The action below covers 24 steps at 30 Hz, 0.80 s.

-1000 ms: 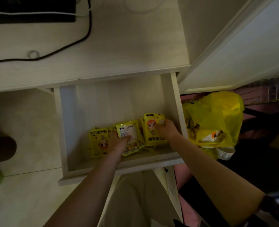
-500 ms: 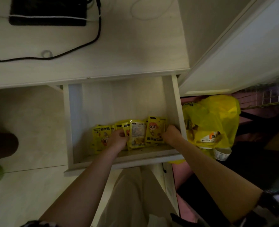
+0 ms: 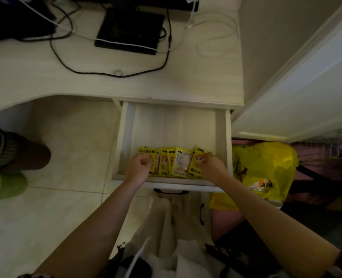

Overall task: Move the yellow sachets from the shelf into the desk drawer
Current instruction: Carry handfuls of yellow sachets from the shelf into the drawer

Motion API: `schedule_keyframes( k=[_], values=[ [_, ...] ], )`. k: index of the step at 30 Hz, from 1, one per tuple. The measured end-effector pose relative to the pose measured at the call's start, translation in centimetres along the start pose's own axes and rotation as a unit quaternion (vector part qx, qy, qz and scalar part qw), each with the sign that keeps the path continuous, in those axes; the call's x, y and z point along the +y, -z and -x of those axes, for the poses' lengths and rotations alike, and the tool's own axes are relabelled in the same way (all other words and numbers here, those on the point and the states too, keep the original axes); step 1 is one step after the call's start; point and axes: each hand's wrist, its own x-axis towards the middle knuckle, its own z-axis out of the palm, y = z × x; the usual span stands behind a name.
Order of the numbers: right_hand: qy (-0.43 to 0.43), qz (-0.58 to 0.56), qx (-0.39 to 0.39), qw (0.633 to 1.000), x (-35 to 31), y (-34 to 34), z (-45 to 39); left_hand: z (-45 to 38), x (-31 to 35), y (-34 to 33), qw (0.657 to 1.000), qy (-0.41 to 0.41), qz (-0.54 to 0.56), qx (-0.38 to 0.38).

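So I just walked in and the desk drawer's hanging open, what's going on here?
A person is arranging yellow sachets in the open desk drawer. They stand in a row against its front wall. The left hand rests on the sachets at the row's left end, the right hand on those at its right end. A yellow plastic bag sits on the floor right of the drawer.

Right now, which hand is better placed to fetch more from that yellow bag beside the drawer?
The right hand: it rests at the row of sachets nearest the yellow bag; the left hand sits at the far end.
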Motion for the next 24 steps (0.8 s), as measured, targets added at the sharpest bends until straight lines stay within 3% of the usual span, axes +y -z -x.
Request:
schedule_keyframes(
  k=[10, 15, 24],
  values=[
    [0.213, 0.179, -0.035, 0.960, -6.7, -4.5, 4.5, 6.4, -6.0, 5.9, 0.995, -0.023, 0.011, 0.097],
    [0.264, 0.244, -0.066, 0.931, -10.5, -9.1, 7.4, 9.3, -10.1, 9.1, 0.990, 0.006, 0.017, 0.140],
    [0.347, 0.263, -0.086, 0.896, -17.6, -19.5, 12.9, 13.6, -19.8, 16.3, 0.981, 0.053, 0.002, 0.186]
  ],
)
